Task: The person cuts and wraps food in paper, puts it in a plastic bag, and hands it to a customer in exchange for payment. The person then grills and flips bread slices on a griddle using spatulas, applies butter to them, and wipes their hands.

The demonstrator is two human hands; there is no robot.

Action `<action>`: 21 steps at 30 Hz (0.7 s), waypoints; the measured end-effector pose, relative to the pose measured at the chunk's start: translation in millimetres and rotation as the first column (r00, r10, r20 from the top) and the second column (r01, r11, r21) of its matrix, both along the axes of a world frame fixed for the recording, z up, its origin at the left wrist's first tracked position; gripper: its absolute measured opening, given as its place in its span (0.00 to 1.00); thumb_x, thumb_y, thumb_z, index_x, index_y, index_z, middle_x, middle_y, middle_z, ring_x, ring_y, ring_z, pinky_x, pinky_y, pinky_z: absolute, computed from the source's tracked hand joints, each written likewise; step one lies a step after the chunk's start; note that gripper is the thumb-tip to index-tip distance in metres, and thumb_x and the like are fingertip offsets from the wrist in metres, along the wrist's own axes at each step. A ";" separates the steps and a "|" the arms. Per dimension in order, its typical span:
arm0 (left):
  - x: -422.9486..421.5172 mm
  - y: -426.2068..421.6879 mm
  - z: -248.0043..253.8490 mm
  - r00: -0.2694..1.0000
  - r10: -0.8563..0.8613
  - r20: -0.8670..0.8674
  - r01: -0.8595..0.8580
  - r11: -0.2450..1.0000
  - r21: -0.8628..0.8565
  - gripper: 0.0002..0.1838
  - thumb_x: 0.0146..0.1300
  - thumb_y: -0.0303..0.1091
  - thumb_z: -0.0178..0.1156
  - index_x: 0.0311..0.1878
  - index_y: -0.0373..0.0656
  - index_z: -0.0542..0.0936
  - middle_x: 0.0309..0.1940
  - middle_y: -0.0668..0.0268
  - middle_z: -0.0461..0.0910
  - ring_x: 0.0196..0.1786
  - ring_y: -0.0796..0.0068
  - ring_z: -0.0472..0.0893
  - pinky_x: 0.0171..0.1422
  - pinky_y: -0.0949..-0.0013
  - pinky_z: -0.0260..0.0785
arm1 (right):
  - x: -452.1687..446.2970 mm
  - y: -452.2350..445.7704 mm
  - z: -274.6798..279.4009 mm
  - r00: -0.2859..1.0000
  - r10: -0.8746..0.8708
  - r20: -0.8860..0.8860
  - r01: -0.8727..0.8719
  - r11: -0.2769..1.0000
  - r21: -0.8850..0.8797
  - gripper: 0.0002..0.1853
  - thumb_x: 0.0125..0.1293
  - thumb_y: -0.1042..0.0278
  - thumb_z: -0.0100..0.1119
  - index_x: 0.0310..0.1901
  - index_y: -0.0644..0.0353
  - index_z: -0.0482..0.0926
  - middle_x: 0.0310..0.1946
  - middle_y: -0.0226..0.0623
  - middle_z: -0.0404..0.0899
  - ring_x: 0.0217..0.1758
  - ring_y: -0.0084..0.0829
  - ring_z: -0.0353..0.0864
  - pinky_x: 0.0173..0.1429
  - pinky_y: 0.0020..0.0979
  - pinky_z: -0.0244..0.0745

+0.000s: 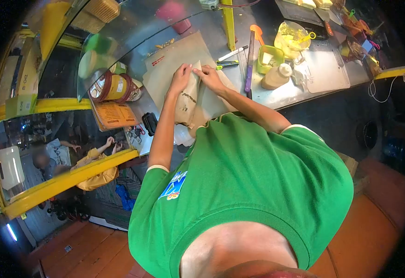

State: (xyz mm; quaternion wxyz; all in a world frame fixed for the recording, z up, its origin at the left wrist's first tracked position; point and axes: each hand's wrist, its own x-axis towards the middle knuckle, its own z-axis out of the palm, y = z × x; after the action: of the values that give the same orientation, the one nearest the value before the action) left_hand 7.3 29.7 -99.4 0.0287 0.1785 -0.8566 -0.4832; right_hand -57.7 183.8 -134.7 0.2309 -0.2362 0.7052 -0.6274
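A: What are you seeing the hands doing over the worktop (pixel 269 96)?

B: The left hand (pixel 180 79) and the right hand (pixel 210 78) are meeting at the far end of a paper-wrapped parcel (pixel 187 103), both pinching its wrapping with fingertips close together

A: And where is that parcel lying?

B: It is resting just in front of the person's green shirt (pixel 244 171), its near end pointing back toward the chest, and a broad sheet of brown paper (pixel 158 76) with red print is spreading out around it

A: What is sitting on the left?

B: A round tub (pixel 117 87) with a yellow label is sitting beyond an orange printed menu (pixel 114 115), and a black case (pixel 150 123) is lying near the left forearm

A: And on the right?

B: A green-and-black marker (pixel 228 64) is lying near the right hand; past it, a long purple-handled tool (pixel 248 76) is stretching alongside a green container (pixel 263 68), and a squeeze bottle (pixel 277 76) is standing just beside that

A: Is anyone else showing?

B: Yes, a person in yellow (pixel 89 158) is raising both hands beyond the yellow frame (pixel 72 184), well apart from this work
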 end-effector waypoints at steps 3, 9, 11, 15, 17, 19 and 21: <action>-1.2 12.6 16.4 0.982 -0.047 -0.185 0.004 0.974 -0.228 0.16 0.71 0.41 0.54 0.45 0.36 0.80 0.43 0.55 0.81 0.51 0.57 0.79 0.57 0.60 0.69 | -0.1 8.1 14.4 0.984 0.029 0.176 -0.012 0.996 -0.093 0.21 0.66 0.52 0.62 0.41 0.68 0.82 0.33 0.46 0.79 0.38 0.35 0.79 0.43 0.36 0.73; -5.3 14.0 21.8 0.974 -0.219 -0.066 0.182 0.918 -0.352 0.14 0.69 0.38 0.56 0.41 0.36 0.84 0.50 0.56 0.81 0.54 0.58 0.79 0.60 0.64 0.69 | -8.5 17.3 -4.5 0.954 -0.001 -0.301 0.020 0.998 0.059 0.13 0.63 0.61 0.62 0.38 0.63 0.84 0.32 0.49 0.80 0.33 0.45 0.78 0.39 0.42 0.73; -10.5 8.4 18.3 0.976 -0.219 -0.004 0.211 0.945 -0.252 0.14 0.67 0.38 0.57 0.39 0.38 0.86 0.52 0.56 0.81 0.56 0.57 0.78 0.61 0.63 0.69 | -26.2 39.0 8.7 0.869 -0.049 -0.493 0.120 0.986 0.114 0.13 0.60 0.61 0.62 0.38 0.63 0.84 0.34 0.51 0.81 0.34 0.48 0.78 0.41 0.44 0.74; -20.9 -2.4 8.3 0.956 -0.294 0.002 0.294 0.954 -0.053 0.13 0.67 0.37 0.57 0.39 0.39 0.87 0.52 0.58 0.82 0.57 0.64 0.79 0.61 0.66 0.69 | -59.4 69.0 -1.0 0.638 0.058 -0.768 0.286 0.908 0.307 0.16 0.52 0.60 0.62 0.36 0.64 0.82 0.39 0.52 0.80 0.41 0.51 0.79 0.47 0.49 0.74; -24.2 -1.5 11.2 0.949 -0.315 -0.014 0.311 0.943 -0.118 0.13 0.67 0.37 0.58 0.39 0.38 0.86 0.51 0.58 0.82 0.56 0.67 0.79 0.60 0.66 0.69 | -74.6 66.7 -6.8 0.729 0.140 -0.670 0.184 0.903 0.389 0.17 0.51 0.60 0.63 0.38 0.65 0.81 0.40 0.52 0.80 0.43 0.51 0.80 0.48 0.48 0.74; -22.9 0.1 16.9 0.935 -0.351 0.045 0.354 0.933 -0.066 0.13 0.68 0.36 0.59 0.39 0.35 0.85 0.46 0.60 0.83 0.52 0.72 0.78 0.59 0.70 0.67 | -80.7 68.8 -2.4 0.830 0.258 -0.494 0.015 0.876 0.482 0.21 0.54 0.59 0.64 0.44 0.66 0.79 0.39 0.52 0.81 0.46 0.51 0.81 0.51 0.46 0.75; -20.1 3.7 22.3 0.943 -0.329 0.057 0.332 0.942 -0.056 0.14 0.68 0.37 0.59 0.38 0.34 0.85 0.42 0.62 0.83 0.49 0.73 0.79 0.57 0.70 0.68 | -81.9 69.5 4.1 0.898 0.195 -0.394 -0.048 0.934 0.354 0.22 0.54 0.59 0.65 0.47 0.66 0.78 0.42 0.52 0.81 0.47 0.51 0.81 0.52 0.45 0.76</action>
State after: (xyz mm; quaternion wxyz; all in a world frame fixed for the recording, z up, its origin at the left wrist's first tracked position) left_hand -12.8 33.4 -77.1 -0.0671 0.0427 -0.8902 -0.4486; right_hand -139.6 253.3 -130.6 0.1487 -0.3678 0.8184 -0.4158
